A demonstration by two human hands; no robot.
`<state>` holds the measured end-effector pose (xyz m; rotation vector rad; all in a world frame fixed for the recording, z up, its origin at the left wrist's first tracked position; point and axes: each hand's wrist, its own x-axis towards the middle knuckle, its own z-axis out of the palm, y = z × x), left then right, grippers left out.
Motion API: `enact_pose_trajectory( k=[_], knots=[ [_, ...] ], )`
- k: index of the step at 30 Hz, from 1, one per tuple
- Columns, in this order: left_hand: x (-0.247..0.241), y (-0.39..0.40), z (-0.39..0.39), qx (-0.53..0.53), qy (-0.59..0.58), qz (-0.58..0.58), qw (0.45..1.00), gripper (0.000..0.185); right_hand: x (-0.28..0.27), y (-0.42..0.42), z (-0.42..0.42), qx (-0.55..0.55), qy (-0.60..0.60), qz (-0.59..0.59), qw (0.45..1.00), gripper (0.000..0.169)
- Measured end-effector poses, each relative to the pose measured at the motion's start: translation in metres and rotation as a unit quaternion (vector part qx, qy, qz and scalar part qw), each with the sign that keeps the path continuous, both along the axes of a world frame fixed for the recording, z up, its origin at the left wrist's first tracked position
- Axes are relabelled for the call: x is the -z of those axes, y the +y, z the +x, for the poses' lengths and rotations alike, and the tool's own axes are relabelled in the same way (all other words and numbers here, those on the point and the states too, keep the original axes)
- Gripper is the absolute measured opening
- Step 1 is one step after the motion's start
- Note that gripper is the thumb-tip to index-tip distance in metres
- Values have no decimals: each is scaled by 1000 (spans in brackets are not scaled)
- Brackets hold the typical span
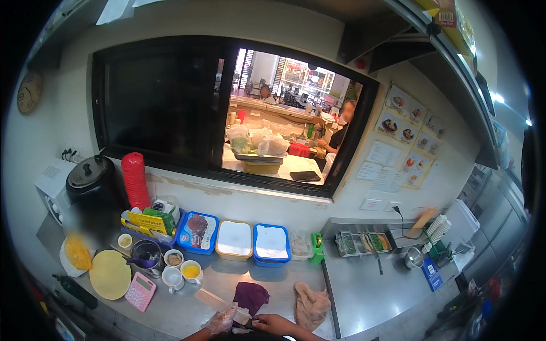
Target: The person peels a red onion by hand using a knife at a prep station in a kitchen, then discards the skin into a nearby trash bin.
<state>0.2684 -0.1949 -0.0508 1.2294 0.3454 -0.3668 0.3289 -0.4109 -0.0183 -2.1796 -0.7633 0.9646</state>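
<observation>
My left hand (222, 319), in a clear plastic glove, is closed around a long pale flat piece (211, 299), possibly a wide blade. Its far end points up and left over the steel counter. Close on the right, my bare right hand (273, 324) has its fingers curled at a small dark piece (255, 322); I cannot tell whether the two pieces are joined. Just beyond both hands lies a crumpled purple cloth (251, 297). A tan towel (312, 304) rests to the right of my right hand.
Cups (172, 278), a pink calculator (140, 291) and a yellow round board (110, 274) stand left. Lidded tubs (233, 238) line the wall. Right are a tray of greens (377, 242), a steel bowl (413, 258) and stacked cups (437, 228). Beyond the window (277, 168) are people.
</observation>
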Motion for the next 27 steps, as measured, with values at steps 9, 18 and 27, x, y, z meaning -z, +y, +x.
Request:
enact_pose_trajectory(
  k=[9, 18, 27],
  knots=[
    [55, 10, 9, 245, -337, 463, 782, 49, -12, 5, -4, 6, 33, -6, 999, 42],
    [-14, 7, 8, 225, -53, 266, 936, 48, 9, 4, -11, 46, 41, 30, 998, 50],
    [36, 1, 10, 200, -130, 287, 928, 48, -2, -5, -22, 93, 32, 47, 994, 42]
  ],
)
